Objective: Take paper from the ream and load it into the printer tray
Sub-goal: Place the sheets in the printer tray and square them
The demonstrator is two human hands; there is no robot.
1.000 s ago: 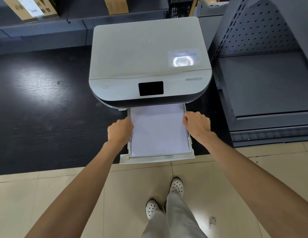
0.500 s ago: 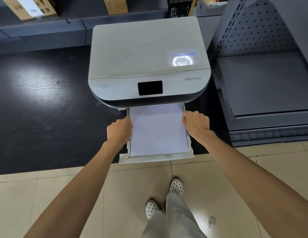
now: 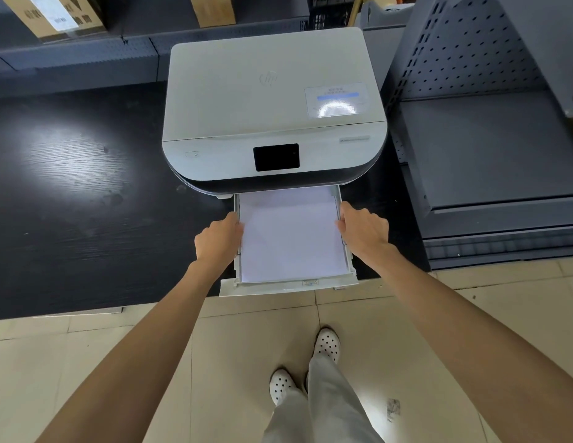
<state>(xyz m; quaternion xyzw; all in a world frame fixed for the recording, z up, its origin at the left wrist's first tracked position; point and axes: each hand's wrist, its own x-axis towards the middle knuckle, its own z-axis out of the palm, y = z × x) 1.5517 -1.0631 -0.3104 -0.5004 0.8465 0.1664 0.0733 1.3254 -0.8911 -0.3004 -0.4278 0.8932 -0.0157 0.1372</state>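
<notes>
Two hands: both at the tray, as 0.5 s ago; no clear shift.
Left hand (image 3: 218,239): on the left rail of the tray (image 3: 288,287); fingers curled over the edge, tips hidden.
Paper (image 3: 290,236): white stack lying flat in the pulled-out tray, far end hidden under the printer (image 3: 272,110).
Right hand (image 3: 363,230): on the right rail; fingers curled, grip unclear.
Bench (image 3: 71,203): dark, carries the printer.
Ream: not seen.

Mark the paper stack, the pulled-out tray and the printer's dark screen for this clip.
paper stack (image 3: 290,238): head view, middle of the top sheet.
tray (image 3: 288,287): head view, front lip.
printer's dark screen (image 3: 276,157): head view, centre of the panel.
</notes>
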